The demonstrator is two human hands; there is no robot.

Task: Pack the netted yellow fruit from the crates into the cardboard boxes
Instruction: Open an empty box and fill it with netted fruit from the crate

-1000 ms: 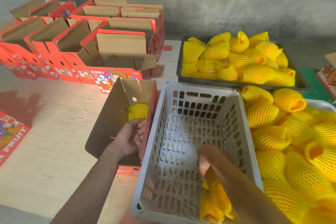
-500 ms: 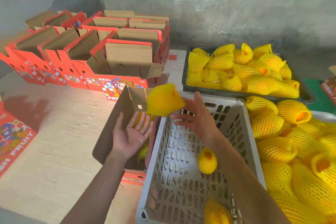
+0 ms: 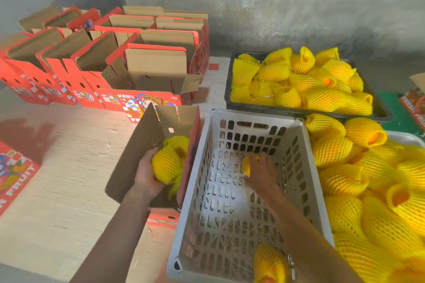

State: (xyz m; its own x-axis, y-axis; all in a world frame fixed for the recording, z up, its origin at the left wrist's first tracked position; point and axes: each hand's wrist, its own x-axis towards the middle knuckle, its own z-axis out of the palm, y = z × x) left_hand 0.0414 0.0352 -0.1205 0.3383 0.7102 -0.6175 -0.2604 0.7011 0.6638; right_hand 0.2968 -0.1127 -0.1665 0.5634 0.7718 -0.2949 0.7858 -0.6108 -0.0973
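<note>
Head camera, the only view, is looking down at a pale table (image 3: pixel 57 190) where I am watching two bare arms reaching forward. My left hand (image 3: pixel 147 174) is cupping a netted yellow fruit (image 3: pixel 166 165) from below, fingers curled round it, inside an open cardboard box (image 3: pixel 135 158) that is standing tilted against the grey crate (image 3: pixel 308 167). More netted fruit is lying under it in the box. My right hand (image 3: pixel 262 174) is reaching down into the grey crate, covering a second yellow fruit (image 3: pixel 247 164); whether the fingers are gripping it or only touching it I cannot tell. Another netted fruit (image 3: pixel 269 262) is lying at the crate's near end, partly behind my right forearm, among loose straw. The crate's slotted wall is standing between the two hands.

To the right, a white crate (image 3: pixel 404 138) is overflowing with netted fruit, just beside the grey one. Behind it, a dark tray (image 3: pixel 381 117) is holding another heap. At the far left, a cluster of red boxes (image 3: pixel 103 71) is standing open, flaps up, against the concrete wall (image 3: pixel 276 2). A printed red box (image 3: pixel 13 174) is lying at the left edge.
</note>
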